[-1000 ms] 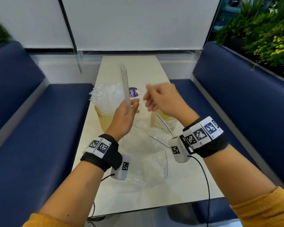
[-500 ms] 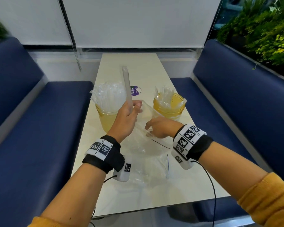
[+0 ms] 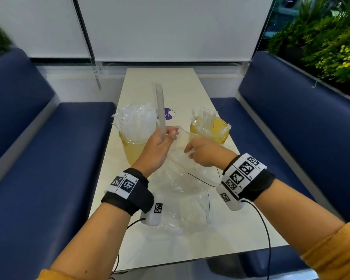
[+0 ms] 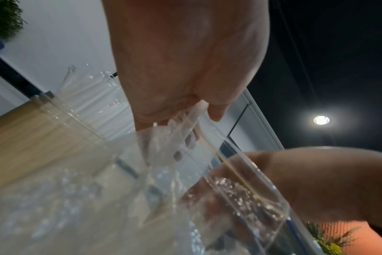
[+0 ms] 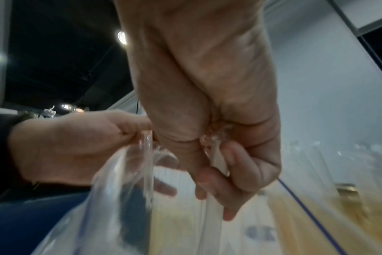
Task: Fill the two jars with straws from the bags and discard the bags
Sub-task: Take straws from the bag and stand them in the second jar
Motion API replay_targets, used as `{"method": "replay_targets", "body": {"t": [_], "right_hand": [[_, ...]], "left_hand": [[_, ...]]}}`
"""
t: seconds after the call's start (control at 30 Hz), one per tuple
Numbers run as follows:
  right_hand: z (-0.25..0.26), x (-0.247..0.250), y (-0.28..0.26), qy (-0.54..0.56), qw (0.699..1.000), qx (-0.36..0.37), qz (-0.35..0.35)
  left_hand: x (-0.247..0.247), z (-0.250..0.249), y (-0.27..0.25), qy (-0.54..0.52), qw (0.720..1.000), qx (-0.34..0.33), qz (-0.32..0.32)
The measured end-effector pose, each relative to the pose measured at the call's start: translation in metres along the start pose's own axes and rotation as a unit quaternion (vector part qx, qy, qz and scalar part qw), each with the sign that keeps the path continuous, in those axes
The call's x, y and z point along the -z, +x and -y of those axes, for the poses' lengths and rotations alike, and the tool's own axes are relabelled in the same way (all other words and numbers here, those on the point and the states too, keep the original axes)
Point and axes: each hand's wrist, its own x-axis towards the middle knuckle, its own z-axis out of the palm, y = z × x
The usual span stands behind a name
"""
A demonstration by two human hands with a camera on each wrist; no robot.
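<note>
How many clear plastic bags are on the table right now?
2 that I can separate. One bag is held up between the left hand and right hand, in front of the jars. Another bag lies flat nearer the table's front edge. Overlapping clear plastic could hide more.

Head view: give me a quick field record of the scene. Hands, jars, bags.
left hand: grips one upright straw and the bag's edge
right hand: pinches wrapped straws inside the open bag
left jar: packed with wrapped straws
right jar: partly filled, few straws
second bag: lies flat on the table, nearer the person
</note>
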Motion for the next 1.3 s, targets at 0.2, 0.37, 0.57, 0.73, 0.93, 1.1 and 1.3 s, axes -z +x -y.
{"method": "replay_targets", "body": {"t": [0.2, 0.37, 0.57, 0.73, 0.93, 1.1, 1.3], "right_hand": [[0.021, 0.052, -0.019, 0.011, 0.997, 0.049, -0.057], [0.041, 0.097, -0.034, 0.007, 0.991, 0.103, -0.09], [0.046, 0.121, -0.04, 0.034, 0.977, 0.163, -0.134], [0.043, 0.095, -0.02, 0.199, 0.93, 0.203, -0.233], [0.05, 0.034, 0.002, 0.397, 0.875, 0.148, -0.234], [0.058, 0.011, 0.018, 0.458, 0.856, 0.138, -0.195], [0.065, 0.049, 0.007, 0.5, 0.8, 0.198, -0.265]], "left_hand": [[-0.001, 0.002, 0.0, 0.022, 0.998, -0.018, 0.049], [-0.004, 0.004, 0.003, 0.037, 0.995, -0.027, 0.084], [-0.002, 0.003, 0.001, 0.034, 0.994, -0.018, 0.102], [-0.002, 0.001, 0.001, 0.021, 0.998, -0.005, 0.054], [-0.005, -0.004, 0.001, 0.028, 0.997, -0.053, 0.038], [-0.007, -0.005, -0.003, 0.033, 0.998, -0.048, 0.02], [-0.001, -0.006, -0.008, -0.023, 0.999, 0.011, 0.028]]}}
